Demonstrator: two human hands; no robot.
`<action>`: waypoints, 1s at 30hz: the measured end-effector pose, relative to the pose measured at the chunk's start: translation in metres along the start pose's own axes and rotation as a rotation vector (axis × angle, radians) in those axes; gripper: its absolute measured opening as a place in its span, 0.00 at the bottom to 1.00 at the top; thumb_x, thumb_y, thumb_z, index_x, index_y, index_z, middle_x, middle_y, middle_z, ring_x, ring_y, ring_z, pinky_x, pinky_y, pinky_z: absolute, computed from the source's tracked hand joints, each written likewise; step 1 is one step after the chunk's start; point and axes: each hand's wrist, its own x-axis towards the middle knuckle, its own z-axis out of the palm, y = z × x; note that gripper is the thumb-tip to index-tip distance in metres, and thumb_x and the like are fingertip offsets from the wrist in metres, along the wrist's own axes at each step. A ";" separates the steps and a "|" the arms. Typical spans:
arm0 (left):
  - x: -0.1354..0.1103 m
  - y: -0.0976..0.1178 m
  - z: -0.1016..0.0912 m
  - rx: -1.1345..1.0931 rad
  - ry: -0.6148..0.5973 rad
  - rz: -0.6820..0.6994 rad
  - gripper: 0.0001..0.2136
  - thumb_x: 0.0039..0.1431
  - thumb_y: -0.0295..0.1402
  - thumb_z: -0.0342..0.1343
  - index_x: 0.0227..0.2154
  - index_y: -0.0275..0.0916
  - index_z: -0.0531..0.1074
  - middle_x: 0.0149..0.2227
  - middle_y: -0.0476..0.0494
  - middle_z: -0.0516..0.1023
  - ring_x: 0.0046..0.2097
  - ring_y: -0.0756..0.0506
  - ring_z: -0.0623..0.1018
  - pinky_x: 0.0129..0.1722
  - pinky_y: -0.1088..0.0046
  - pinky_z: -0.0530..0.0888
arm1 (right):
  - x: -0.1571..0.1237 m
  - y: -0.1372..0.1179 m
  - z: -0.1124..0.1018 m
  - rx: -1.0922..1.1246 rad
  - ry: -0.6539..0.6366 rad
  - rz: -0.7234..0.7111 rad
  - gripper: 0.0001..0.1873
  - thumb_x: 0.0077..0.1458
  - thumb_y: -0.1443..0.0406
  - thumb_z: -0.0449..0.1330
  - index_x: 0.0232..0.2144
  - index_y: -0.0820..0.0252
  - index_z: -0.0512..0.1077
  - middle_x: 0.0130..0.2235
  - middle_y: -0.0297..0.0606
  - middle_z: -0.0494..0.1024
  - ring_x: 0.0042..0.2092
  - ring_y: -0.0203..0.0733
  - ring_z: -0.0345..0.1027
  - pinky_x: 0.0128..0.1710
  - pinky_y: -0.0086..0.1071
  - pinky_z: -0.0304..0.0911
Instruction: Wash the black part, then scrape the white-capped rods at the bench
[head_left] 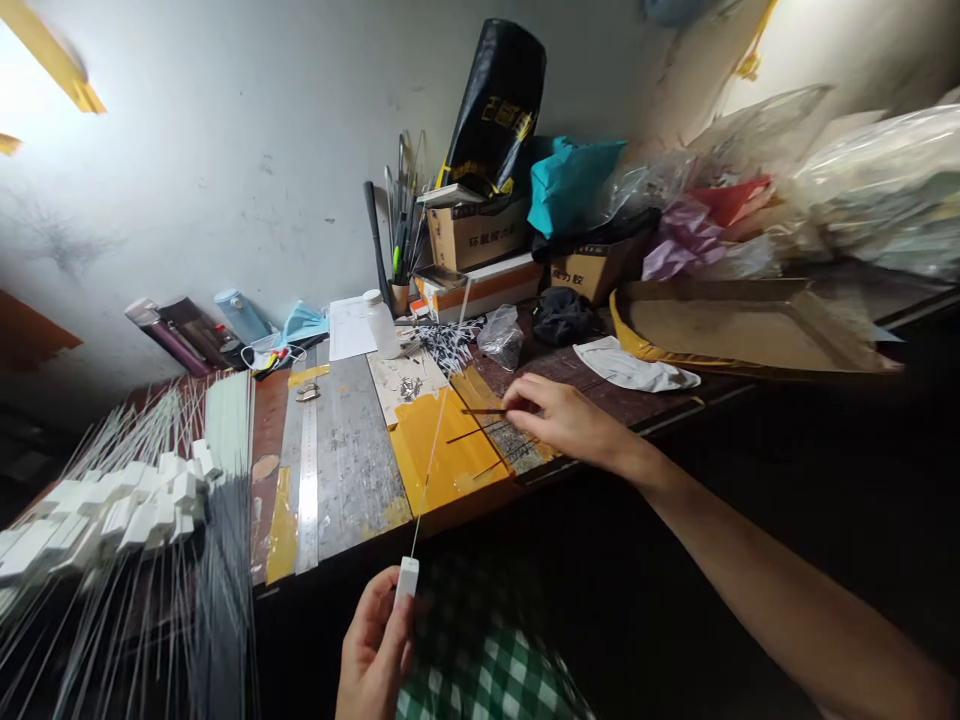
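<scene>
My left hand (375,645), in front of the bench edge, is closed on a small white block (407,578). A thin pale rod (430,470) runs from the block's top, up and across the yellow-taped board (420,440). Over the right side of that board, my right hand (541,408) pinches a thin dark stick (484,411) between thumb and fingers. Below it, another slim dark stick (469,434) lies across the tape. Small metal pieces (410,388) sit behind the tape.
Many white blocks with thin rods (150,500) are heaped at the left. A metal ruler (308,490) lies on the grey board. Behind stand a white bottle (381,325), a cup of tools (400,298) and cardboard boxes (480,235). A white mask (634,365) lies at right.
</scene>
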 end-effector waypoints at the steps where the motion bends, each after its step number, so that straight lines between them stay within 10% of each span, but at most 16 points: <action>1: -0.001 -0.001 0.000 0.000 -0.002 0.017 0.26 0.47 0.51 0.67 0.45 0.39 0.76 0.28 0.48 0.75 0.23 0.55 0.66 0.22 0.81 0.62 | -0.013 -0.008 0.000 0.085 0.037 -0.011 0.02 0.59 0.66 0.59 0.35 0.57 0.71 0.36 0.34 0.73 0.37 0.37 0.69 0.38 0.29 0.62; 7: -0.009 -0.010 0.000 0.107 -0.031 0.179 0.24 0.51 0.49 0.65 0.47 0.39 0.76 0.40 0.42 0.80 0.42 0.43 0.77 0.43 0.72 0.71 | -0.064 -0.040 0.035 0.297 0.177 -0.118 0.03 0.62 0.66 0.58 0.40 0.56 0.71 0.37 0.34 0.74 0.38 0.36 0.70 0.40 0.29 0.65; 18: -0.020 -0.026 -0.017 0.280 -0.087 0.290 0.23 0.56 0.52 0.57 0.46 0.40 0.76 0.48 0.38 0.79 0.51 0.37 0.77 0.49 0.69 0.72 | -0.079 -0.043 0.062 0.314 0.266 -0.121 0.04 0.63 0.67 0.57 0.40 0.55 0.71 0.37 0.36 0.74 0.39 0.38 0.71 0.41 0.32 0.68; 30: -0.025 -0.021 -0.018 0.267 0.146 0.311 0.19 0.47 0.52 0.66 0.31 0.40 0.78 0.28 0.46 0.79 0.32 0.45 0.77 0.32 0.78 0.73 | -0.088 -0.041 0.065 0.302 0.313 -0.089 0.04 0.63 0.67 0.56 0.41 0.54 0.69 0.36 0.36 0.73 0.39 0.38 0.71 0.41 0.32 0.69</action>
